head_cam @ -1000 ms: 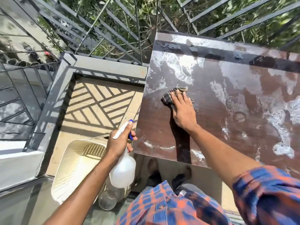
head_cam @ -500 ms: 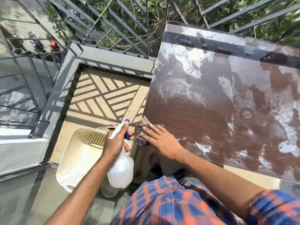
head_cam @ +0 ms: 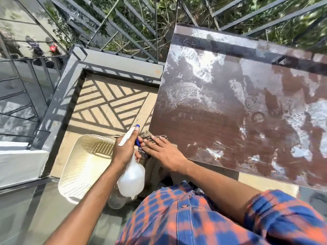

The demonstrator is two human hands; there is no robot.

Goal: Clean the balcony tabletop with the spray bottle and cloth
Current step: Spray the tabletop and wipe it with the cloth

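Left hand: I see my left hand [head_cam: 126, 150] with its fingers curled round the head of the spray bottle [head_cam: 131, 179]. The bottle hangs clear of the table, over the floor, its blue tip pointing up and away.
Right hand: my right hand [head_cam: 165, 154] lies flat with straight, slightly spread fingers, pressing down on the cloth [head_cam: 150, 136].
Cloth: it is bunched under my fingertips at the near left corner of the tabletop [head_cam: 221, 129], partly past the edge and just beside the bottle's trigger.
Tabletop: dark brown, streaked with white patches and wet smears, mostly toward the far and right sides.
Below: a cream perforated basket [head_cam: 83, 165] stands on the floor to the left of the bottle.
Beyond: a grey railing [head_cam: 109, 23] with greenery behind it.
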